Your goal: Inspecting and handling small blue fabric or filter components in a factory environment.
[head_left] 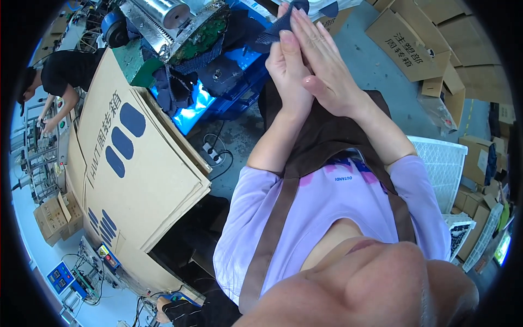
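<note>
Both hands are raised together at the top of the head view. Between their fingers is a dark blue mesh fabric piece (279, 28). My left hand (289, 76) is closed on it, thumb pointing up. My right hand (333, 73) lies against the left, its long fingers straight and close together, tips pressing on the cloth; its thumb sticks out toward the left wrist. The palms hide much of what lies between them. To the left stands a machine with a shiny metal roller (166, 13). Dark blue fabric scraps (219, 73) are heaped beside it.
Flattened cardboard (139, 180) stacks up at left, near a power strip (211, 152) on the floor. Cardboard boxes (406, 46) stand at far right, and a white plastic crate (440, 163) is by my right elbow. Another person (68, 73) works at far left.
</note>
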A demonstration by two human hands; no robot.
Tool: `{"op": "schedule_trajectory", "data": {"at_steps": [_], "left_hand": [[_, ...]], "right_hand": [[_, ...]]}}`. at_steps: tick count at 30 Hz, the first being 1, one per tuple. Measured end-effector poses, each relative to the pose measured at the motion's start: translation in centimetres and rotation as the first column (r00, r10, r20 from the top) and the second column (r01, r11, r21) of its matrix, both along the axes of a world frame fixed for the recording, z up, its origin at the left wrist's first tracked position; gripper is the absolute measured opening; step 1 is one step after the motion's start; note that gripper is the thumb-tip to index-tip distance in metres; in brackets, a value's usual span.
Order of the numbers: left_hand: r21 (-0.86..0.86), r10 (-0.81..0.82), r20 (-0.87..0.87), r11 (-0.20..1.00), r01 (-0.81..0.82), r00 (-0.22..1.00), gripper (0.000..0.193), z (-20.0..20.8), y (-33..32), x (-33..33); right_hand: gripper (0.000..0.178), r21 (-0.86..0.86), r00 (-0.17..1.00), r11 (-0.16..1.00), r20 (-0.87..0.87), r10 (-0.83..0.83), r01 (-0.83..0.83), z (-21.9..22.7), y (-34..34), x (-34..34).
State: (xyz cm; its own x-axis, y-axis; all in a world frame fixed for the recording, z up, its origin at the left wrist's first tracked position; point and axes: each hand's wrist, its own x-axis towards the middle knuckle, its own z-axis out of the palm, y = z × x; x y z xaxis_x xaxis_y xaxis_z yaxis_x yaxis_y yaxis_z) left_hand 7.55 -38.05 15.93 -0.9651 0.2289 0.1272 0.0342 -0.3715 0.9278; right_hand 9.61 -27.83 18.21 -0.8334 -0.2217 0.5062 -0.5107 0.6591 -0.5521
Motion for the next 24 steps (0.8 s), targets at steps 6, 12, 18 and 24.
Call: {"op": "schedule_trajectory", "data": {"at_steps": [6, 12, 18, 24], "left_hand": [[-0.068, 0.052, -0.097, 0.996, -0.059, 0.994, 0.036, 0.4, 0.8, 1.4], [-0.066, 0.132, -0.284, 0.985, -0.157, 0.950, 0.034, 0.3, 1.8, -1.3], [-0.059, 0.204, -0.466, 0.964, -0.261, 0.861, 0.032, 0.2, 1.1, -3.5], [-0.039, 0.238, -0.629, 0.941, -0.335, 0.740, 0.031, 1.2, 0.4, -2.2]], "right_hand": [[0.104, -0.507, 0.952, 0.854, 0.185, 0.243, -0.120, 0.6, 1.3, -0.4], [0.112, -0.858, 0.907, 0.514, 0.205, 0.367, -0.014, 1.8, -0.4, 1.1], [0.114, -0.969, 0.817, 0.238, 0.184, 0.546, 0.060, 1.0, 1.4, 2.2], [0.113, -0.980, 0.721, -0.199, -0.129, 0.681, 0.012, 1.7, 2.2, 2.0]]}}
